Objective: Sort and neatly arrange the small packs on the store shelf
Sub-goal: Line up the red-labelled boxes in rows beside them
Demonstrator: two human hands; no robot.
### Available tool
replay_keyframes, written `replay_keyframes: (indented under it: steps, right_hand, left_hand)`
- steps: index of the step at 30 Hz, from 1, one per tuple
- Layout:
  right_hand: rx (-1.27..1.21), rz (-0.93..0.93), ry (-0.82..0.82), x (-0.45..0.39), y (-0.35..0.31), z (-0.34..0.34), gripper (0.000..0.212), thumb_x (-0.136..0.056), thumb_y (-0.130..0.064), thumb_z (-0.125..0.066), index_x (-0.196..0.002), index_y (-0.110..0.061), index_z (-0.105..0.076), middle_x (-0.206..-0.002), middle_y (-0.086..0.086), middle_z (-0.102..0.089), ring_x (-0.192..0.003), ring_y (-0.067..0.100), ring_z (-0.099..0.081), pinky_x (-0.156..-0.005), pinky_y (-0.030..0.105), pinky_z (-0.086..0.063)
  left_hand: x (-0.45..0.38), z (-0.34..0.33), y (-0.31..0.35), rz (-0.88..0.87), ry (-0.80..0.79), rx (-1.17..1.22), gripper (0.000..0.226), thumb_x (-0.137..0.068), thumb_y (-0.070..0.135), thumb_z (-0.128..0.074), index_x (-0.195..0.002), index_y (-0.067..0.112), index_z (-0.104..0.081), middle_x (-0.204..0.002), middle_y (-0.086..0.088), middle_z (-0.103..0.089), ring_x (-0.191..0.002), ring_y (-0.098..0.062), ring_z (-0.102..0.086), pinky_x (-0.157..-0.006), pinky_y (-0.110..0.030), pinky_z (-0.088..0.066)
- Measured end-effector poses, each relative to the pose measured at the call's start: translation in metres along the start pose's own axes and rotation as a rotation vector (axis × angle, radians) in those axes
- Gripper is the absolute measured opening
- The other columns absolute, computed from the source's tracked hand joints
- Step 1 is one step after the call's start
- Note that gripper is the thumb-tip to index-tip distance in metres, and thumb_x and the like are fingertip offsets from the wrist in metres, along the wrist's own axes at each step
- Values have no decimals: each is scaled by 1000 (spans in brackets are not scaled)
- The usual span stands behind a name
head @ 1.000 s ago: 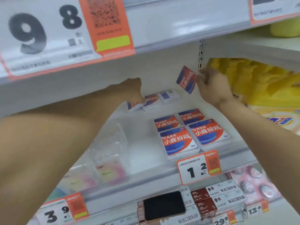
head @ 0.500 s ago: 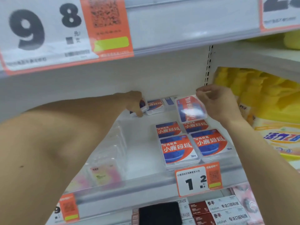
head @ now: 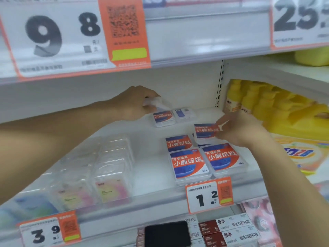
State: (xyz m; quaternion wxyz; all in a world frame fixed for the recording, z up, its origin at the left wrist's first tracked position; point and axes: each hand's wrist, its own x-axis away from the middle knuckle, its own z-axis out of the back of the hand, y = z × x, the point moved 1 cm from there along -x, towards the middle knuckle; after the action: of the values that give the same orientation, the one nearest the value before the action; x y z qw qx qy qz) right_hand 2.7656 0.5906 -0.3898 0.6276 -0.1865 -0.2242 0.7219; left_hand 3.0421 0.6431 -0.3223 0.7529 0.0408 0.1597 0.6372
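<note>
Both hands on packs, mid-shelf

Left hand pinches a clear pack far back; right hand grips a red-blue pack.

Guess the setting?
Likely a shop aisle: price tags clipped along the shelf edge, rows of identical red-blue packs, yellow bottles stocked to the right.

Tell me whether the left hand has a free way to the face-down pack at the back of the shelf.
Probably yes. The left hand already grips a pack at the back, and the face-down pack lies close beside it, past one red-and-blue pack. Nothing stands between, but the grip is occupied.
</note>
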Motion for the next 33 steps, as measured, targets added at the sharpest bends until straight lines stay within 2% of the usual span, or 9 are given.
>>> replay_keyframes:
  steps: [4, 7, 9, 15, 22, 24, 27, 31, 33]
  right_hand:
    - [-37, 7, -63, 4, -1, 2, 34, -90, -25, -69, -124, -29, -63, -132, 5, -61, -100, 23, -59, -55, 21, -44]
    - [-138, 133, 173, 10, -6, 2, 33, -96, -32, -61, -128, -26, -62, -136, 2, -60, -115, 22, -60, -75, 25, -45]
    - [-281, 270, 284, 17, -17, 3, 32, -97, -34, -58, -128, -24, -61, -126, -2, -66, -103, 12, -63, -80, 22, -47]
    - [-551, 275, 21, 43, -46, 19, 55, -89, -52, -64, -136, -29, -45, -109, -5, -70, -75, 12, -76, -77, 35, -62]
    - [-902, 158, -73, 48, -46, 19, 39, -83, -21, -77, -118, -17, -60, -102, 4, -73, -77, 17, -77, -64, 30, -62]
    - [-986, 156, -81, 47, -49, 15, 42, -83, -16, -77, -119, -17, -57, -105, 7, -73, -81, 21, -77, -70, 35, -63]
    - [-886, 237, 18, 43, -58, 10, 40, -87, -23, -74, -122, -22, -56, -111, 2, -71, -90, 19, -75, -75, 36, -63]
    - [-548, 330, 247, 32, -49, 16, 30, -96, -42, -58, -123, -30, -60, -114, -11, -65, -92, 0, -64, -68, 17, -53]
    - [-367, 257, 248, 20, -32, 16, 32, -96, -39, -59, -126, -28, -61, -121, -6, -65, -97, 7, -62, -74, 21, -47]
  left_hand:
    - [3, -2, 13, -11, -43, 32, 38, -87, 22, -69, -124, 30, -64, -120, 8, -52, -119, -6, -46, -82, -10, -27]
    - [5, -9, 19, -60, -3, 10, 40, -86, 24, -71, -124, 36, -63, -138, -2, -43, -129, -14, -42, -91, -14, -27]
    - [9, -13, 24, -191, 55, -20, 42, -85, 15, -71, -123, 33, -65, -137, -6, -44, -125, -18, -47, -97, -18, -30]
    - [27, -22, 49, -392, 199, 85, 42, -84, 13, -71, -124, 26, -66, -133, -4, -48, -122, -14, -48, -97, -7, -35]
    - [43, -17, 63, -101, -37, 548, 102, -63, 39, -87, -145, 39, -28, -131, 19, -47, -120, 0, -53, -92, -21, -52]
    - [41, -15, 65, 28, -13, 628, 95, -64, 49, -82, -143, 32, -32, -121, 15, -57, -105, -7, -65, -84, -28, -58]
    - [28, -13, 63, 203, 58, 718, 55, -79, 31, -74, -125, 25, -44, -106, -2, -66, -84, -21, -72, -73, -36, -62]
    - [9, -18, 51, 333, -24, 783, 48, -84, 13, -71, -123, 21, -46, -112, -10, -64, -97, -26, -68, -74, -39, -61]
    - [3, -28, 46, 389, -33, 698, 47, -82, 14, -74, -122, 19, -48, -114, -12, -63, -95, -25, -67, -69, -36, -61]
